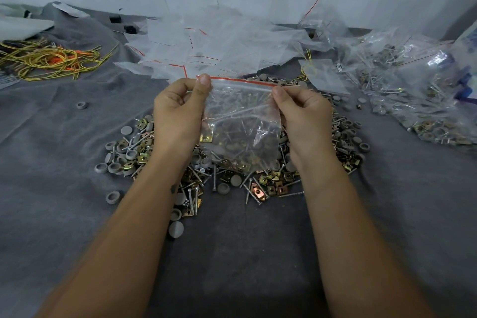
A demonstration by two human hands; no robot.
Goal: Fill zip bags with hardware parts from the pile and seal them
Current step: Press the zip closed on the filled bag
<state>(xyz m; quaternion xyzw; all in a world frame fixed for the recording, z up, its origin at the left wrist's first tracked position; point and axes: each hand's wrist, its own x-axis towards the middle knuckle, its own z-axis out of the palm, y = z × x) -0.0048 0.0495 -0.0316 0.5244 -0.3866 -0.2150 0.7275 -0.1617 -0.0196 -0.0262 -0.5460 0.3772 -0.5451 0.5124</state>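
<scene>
A clear zip bag (241, 126) with a red strip along its top hangs above the pile, holding screws, brass clips and grey caps. My left hand (180, 111) pinches the bag's top left corner between thumb and fingers. My right hand (304, 113) pinches the top right end of the zip strip. Under the bag lies the pile of hardware parts (227, 178): screws, brass-coloured square clips and grey round caps, spread over the grey cloth (64, 162). I cannot tell whether the zip is closed along its whole length.
A heap of empty zip bags (214, 46) lies behind the pile. Several filled bags (418, 90) are stacked at the right. Yellow and orange cords (51, 59) lie at the left. Loose grey caps (81, 105) are scattered on the cloth.
</scene>
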